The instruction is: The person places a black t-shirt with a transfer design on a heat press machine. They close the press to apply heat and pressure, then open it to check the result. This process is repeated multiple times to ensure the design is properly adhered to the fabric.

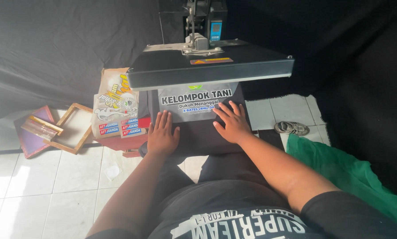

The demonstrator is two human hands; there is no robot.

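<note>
I see a dark T-shirt (198,135) spread flat on the lower platen of a heat press, near the middle of the view, with a grey printed transfer sheet (197,102) lying on its far half, partly under the raised black upper plate (209,66). My left hand (162,134) lies palm down on the near left part of the shirt, fingers spread and gripping nothing. My right hand (230,121) is also flat and open, resting on the shirt to the right, its fingertips touching the near right edge of the transfer sheet. The upper plate stands lifted above the shirt, with the press column and a small control box (216,30) behind it at the far side. Just left of the press stands a printed paper sack (114,99) with small red and blue labels at its near edge. Farther left, on the white tiled floor (43,186), lie a wooden frame (72,128) and a purple-meshed screen frame (32,132). To the right, a grey shoe (291,128) sits on the tiles, and a green cloth (340,172) lies nearer. Black fabric (65,48) hangs across the far background.
</note>
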